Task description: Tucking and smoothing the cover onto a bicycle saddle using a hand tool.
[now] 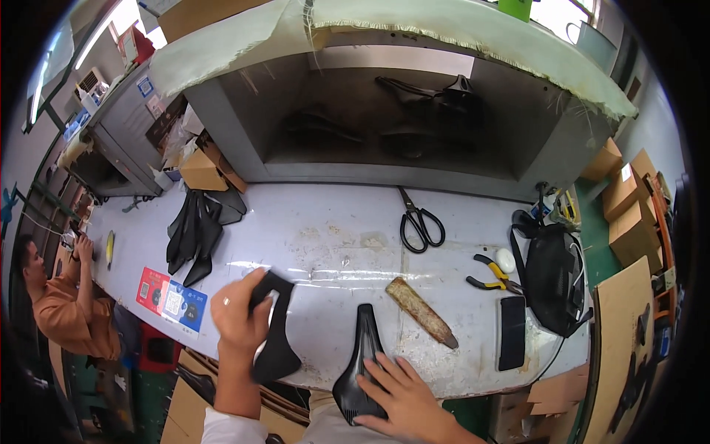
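Observation:
My left hand [240, 311] is closed on a black saddle cover [279, 348], a soft piece with a long cut-out in its middle, raised above the near left of the table. My right hand [407, 399] lies with fingers spread over the wide end of a black bicycle saddle shell [364, 342]. The shell rests at the table's front edge, its narrow nose pointing away from me. Right of it lies a worn, tan-wrapped tool [420, 309] with a dark tip. A pile of black covers [195, 233] sits at the back left.
A grey metal box [255, 140] holding dark saddles stands behind the white table [310, 222]. Black-handled scissors [422, 229], yellow-black pliers [494, 275], a phone [512, 333] and a black bag [551, 277] occupy the right side. Left are red-blue cards [174, 300] and a co-worker [74, 318].

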A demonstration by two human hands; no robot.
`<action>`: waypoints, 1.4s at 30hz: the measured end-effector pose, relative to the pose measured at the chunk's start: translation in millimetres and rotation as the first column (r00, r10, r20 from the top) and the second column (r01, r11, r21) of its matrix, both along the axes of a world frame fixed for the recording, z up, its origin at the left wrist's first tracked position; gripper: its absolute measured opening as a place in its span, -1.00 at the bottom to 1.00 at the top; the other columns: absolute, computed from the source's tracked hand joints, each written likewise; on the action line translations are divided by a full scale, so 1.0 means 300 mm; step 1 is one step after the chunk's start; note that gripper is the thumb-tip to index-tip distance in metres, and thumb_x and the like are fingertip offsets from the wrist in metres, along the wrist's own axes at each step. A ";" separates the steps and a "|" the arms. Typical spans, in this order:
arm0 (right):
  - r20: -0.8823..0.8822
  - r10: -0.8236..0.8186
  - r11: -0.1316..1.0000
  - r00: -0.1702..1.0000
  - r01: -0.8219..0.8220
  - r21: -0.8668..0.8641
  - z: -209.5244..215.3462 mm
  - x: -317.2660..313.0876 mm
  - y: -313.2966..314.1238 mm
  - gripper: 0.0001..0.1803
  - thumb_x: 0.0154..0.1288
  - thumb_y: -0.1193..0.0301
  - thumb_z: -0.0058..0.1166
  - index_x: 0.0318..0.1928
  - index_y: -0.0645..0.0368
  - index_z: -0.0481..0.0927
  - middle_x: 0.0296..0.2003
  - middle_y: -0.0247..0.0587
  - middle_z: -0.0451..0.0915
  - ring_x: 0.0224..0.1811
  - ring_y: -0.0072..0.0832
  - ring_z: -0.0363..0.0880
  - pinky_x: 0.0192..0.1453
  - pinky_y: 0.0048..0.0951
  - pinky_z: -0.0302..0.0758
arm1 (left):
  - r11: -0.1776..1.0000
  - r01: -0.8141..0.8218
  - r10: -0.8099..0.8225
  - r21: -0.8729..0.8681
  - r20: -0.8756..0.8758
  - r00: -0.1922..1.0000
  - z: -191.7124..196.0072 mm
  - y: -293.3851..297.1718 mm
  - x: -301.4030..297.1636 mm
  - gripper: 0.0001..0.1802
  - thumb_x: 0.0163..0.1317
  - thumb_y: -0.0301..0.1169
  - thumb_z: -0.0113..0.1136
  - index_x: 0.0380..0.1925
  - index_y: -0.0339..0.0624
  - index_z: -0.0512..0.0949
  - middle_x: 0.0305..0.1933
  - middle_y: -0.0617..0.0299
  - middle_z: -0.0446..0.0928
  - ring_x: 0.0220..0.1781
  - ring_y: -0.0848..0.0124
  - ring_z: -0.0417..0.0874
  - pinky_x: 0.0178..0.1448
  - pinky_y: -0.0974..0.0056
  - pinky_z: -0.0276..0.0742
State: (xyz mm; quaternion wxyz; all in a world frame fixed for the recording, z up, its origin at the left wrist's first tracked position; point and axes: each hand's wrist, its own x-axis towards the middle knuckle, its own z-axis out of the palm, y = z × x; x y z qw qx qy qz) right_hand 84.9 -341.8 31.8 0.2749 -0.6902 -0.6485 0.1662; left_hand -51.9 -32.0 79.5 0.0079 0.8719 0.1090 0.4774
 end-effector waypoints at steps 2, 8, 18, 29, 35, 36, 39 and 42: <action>0.023 -0.114 0.973 0.993 0.107 0.204 0.082 -0.024 -0.013 -0.33 0.09 0.32 0.58 0.22 0.25 0.67 0.23 0.14 0.63 0.08 0.06 0.66 0.10 0.05 0.64 | 0.958 -0.073 0.057 -0.276 -0.066 0.996 -0.057 -0.086 -0.094 -0.43 0.17 -0.58 0.35 0.24 -0.49 0.59 -0.36 -0.04 0.66 -0.47 0.06 0.66 -0.34 0.09 0.56; -0.410 -0.115 0.887 0.905 0.279 0.368 0.080 0.041 0.010 -0.32 0.44 0.29 0.29 0.43 0.43 0.47 0.37 0.35 0.50 0.40 0.22 0.54 0.47 0.13 0.47 | 0.821 0.043 -0.199 -0.570 -0.214 0.956 0.011 -0.394 -0.053 -0.15 0.29 -0.65 0.32 0.49 -0.74 0.10 0.03 -0.28 0.68 -0.28 -0.09 0.76 -0.27 0.03 0.70; -0.309 -0.158 0.811 0.938 0.302 0.501 0.192 0.061 0.120 -0.35 0.50 0.58 0.13 0.49 0.64 0.28 -0.29 0.10 0.55 -0.45 -0.14 0.53 -0.43 -0.21 0.52 | 0.679 0.269 -0.436 -0.683 -0.081 0.896 0.107 -0.489 0.097 -0.25 0.35 -0.65 0.25 0.52 -0.58 0.24 -0.18 -0.12 0.61 -0.28 0.09 0.65 -0.22 0.14 0.61; -0.344 -0.126 0.849 0.931 0.280 0.447 0.170 0.043 0.107 -0.32 0.49 0.56 0.18 0.51 0.59 0.29 -0.26 0.13 0.57 -0.43 -0.15 0.58 -0.40 -0.22 0.57 | 0.543 0.223 -0.474 -0.810 -0.077 0.877 0.011 -0.433 0.117 -0.42 0.41 -0.62 0.21 0.43 -0.42 0.44 -0.19 -0.11 0.67 -0.29 0.20 0.76 -0.15 0.25 0.65; -0.534 -0.262 0.886 0.804 0.419 0.197 0.157 0.062 0.081 -0.52 0.47 0.53 0.24 0.30 0.48 0.48 -0.27 0.10 0.69 -0.34 -0.13 0.78 -0.24 -0.22 0.70 | 0.489 0.310 -0.525 -0.815 0.008 0.851 -0.014 -0.470 0.069 -0.35 0.38 -0.62 0.31 0.47 -0.43 0.41 -0.22 -0.06 0.70 -0.27 0.24 0.79 -0.16 0.28 0.68; -0.534 -0.322 0.865 0.782 0.472 0.170 0.148 0.060 0.085 -0.68 0.45 0.48 0.28 0.09 0.39 0.53 -0.41 0.00 0.70 -0.45 -0.16 0.77 -0.35 -0.22 0.69 | 0.569 0.308 -0.555 -0.763 -0.080 0.828 -0.010 -0.472 0.068 -0.31 0.34 -0.60 0.36 0.46 -0.50 0.39 -0.29 -0.01 0.66 -0.36 0.25 0.73 -0.26 0.29 0.64; -0.266 -0.329 0.919 0.906 0.372 0.132 0.186 0.106 0.098 -0.73 0.43 0.45 0.30 -0.01 0.31 0.54 -0.51 -0.09 0.67 -0.56 -0.18 0.72 -0.47 -0.19 0.64 | 0.707 0.265 -0.497 -0.656 -0.195 0.845 -0.009 -0.499 0.058 -0.26 0.29 -0.60 0.41 0.45 -0.57 0.37 -0.33 0.02 0.63 -0.43 0.25 0.69 -0.36 0.28 0.58; -0.212 -0.336 0.912 0.918 0.373 0.173 0.137 0.098 0.102 -0.73 0.38 0.45 0.33 -0.06 0.27 0.51 -0.55 -0.11 0.64 -0.62 -0.16 0.68 -0.52 -0.17 0.59 | 0.722 0.293 -0.513 -0.626 -0.201 0.835 -0.031 -0.492 0.052 -0.31 0.31 -0.57 0.41 0.39 -0.66 0.41 -0.26 -0.03 0.67 -0.45 0.26 0.68 -0.51 0.24 0.54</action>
